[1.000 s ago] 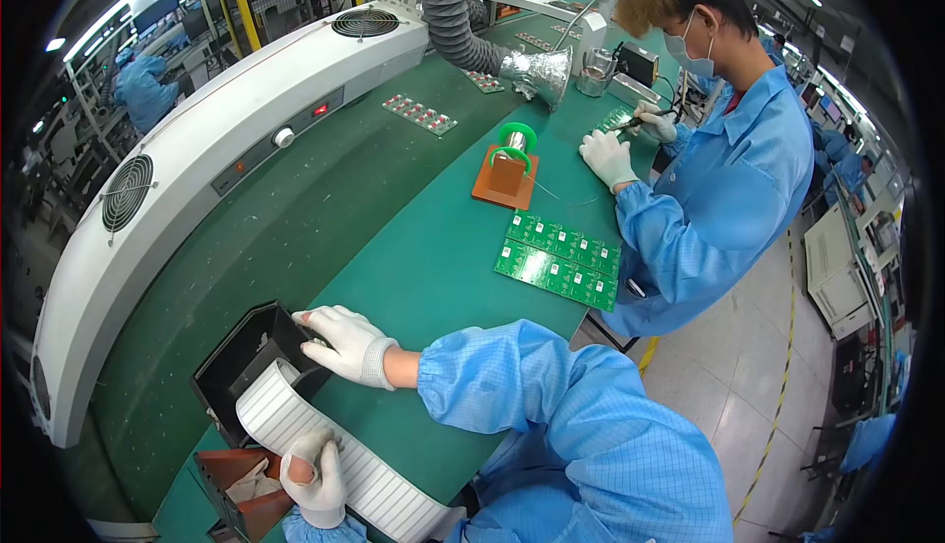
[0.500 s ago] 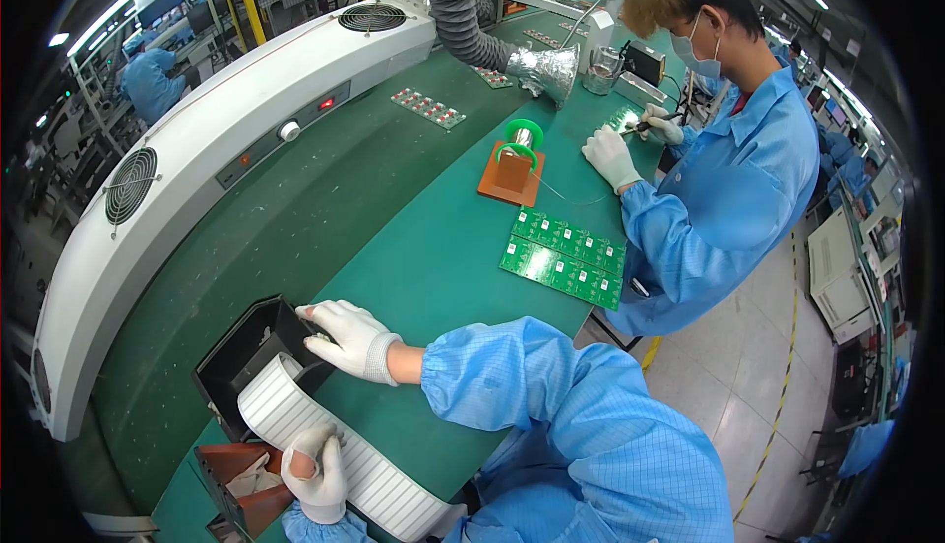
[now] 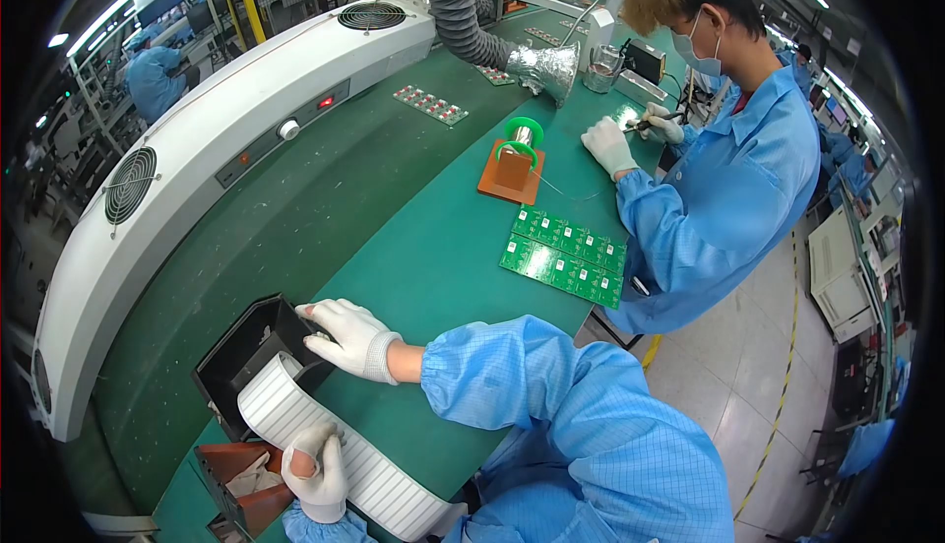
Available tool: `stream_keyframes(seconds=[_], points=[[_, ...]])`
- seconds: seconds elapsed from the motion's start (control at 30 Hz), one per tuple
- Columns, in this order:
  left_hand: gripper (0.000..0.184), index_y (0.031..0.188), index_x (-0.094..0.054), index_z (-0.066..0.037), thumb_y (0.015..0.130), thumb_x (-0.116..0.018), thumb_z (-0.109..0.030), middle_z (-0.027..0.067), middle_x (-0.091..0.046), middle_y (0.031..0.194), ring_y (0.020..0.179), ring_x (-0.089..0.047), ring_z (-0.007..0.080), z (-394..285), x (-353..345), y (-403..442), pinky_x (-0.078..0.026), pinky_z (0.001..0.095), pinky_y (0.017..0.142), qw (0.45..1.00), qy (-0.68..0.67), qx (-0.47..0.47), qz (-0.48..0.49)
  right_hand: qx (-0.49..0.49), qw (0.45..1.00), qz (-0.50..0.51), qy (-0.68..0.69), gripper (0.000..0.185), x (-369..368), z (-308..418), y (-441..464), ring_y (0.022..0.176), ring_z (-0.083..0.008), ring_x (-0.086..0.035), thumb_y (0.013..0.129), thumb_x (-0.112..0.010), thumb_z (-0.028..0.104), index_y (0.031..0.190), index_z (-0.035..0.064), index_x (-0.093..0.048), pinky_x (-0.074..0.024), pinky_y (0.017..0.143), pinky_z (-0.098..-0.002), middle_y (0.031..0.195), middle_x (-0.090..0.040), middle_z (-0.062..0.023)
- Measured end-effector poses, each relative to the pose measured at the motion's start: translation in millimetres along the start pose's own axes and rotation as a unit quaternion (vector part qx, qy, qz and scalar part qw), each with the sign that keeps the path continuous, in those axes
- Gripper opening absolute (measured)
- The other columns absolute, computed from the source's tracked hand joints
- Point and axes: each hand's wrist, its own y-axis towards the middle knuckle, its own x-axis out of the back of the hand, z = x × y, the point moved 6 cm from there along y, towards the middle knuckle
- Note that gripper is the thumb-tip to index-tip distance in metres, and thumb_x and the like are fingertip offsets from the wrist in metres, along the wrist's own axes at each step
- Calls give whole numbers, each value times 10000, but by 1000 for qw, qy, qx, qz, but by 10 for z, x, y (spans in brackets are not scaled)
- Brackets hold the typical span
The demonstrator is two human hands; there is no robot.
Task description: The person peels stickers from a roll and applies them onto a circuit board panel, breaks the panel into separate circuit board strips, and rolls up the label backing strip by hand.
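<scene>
My right hand, in a white glove with bare fingertips, reaches over the near right wall of a black box, its fingers closed on the rim. What lies under those fingers is mostly hidden. A long white strip of labels curves out of the box toward my body. My left hand, also gloved, is closed at the strip's left edge, thumb and fingers pressed together against it. Beside that hand stands a brown open box with crumpled pale material inside.
Green circuit board panels lie on the green bench. Beyond them stands a solder wire reel on a brown holder. A co-worker works at the right beneath a grey fume hose. A long white ionizing blower spans the left.
My hands and the label strip stay in place. The co-worker's gloved hands shift slightly over the board at the far end.
</scene>
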Motion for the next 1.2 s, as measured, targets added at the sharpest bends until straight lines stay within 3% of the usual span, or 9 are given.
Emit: stream_keyframes(seconds=[1.2], points=[[126, 974, -683, 56, 867, -625, 90, 166, -709, 817, 690, -695, 228, 18, -22, 14, -547, 320, 662, 1000, 1, 2, 14, -1, 1000, 3, 2, 468, -7, -11, -2, 1208, -364, -551, 976, -583, 297, 1355, 24, -552, -429, 1071, -436, 1292, -597, -182]])
